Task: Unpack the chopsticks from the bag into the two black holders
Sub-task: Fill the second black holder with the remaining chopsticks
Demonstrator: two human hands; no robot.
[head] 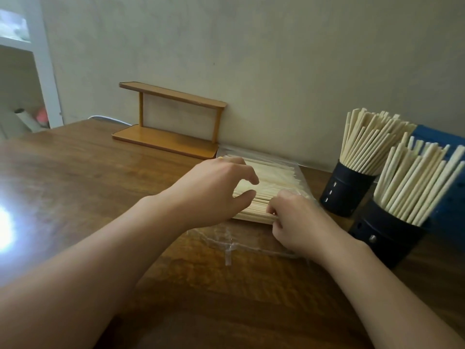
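Two black holders stand at the right of the frame on the wooden worktop, both already packed with pale wooden chopsticks that lean and fan out of their tops. The far holder sits a little higher in the frame, and the near holder stands just beside it, lower and further right; a blue panel rises behind them.

At the centre of the frame lies the clear plastic bag, flat on the worktop, with its crumpled open end toward the lower middle and its far end close to the wall. The loose chopsticks inside lie side by side in a flat bundle, their near ends showing at the bag's mouth.

The left hand hovers over the left part of the bundle, its fingers spread and slightly bent, thumb apart, grasping nothing. The right hand rests at the bag's open end, its fingers curled in against the near ends of the chopsticks and the plastic; whether it pinches the sticks or only the film cannot be told.

A small orange-brown two-tier rack stands against the wall at the upper middle, just beside the bag's far corner. A bright glare marks the worktop at the left edge.
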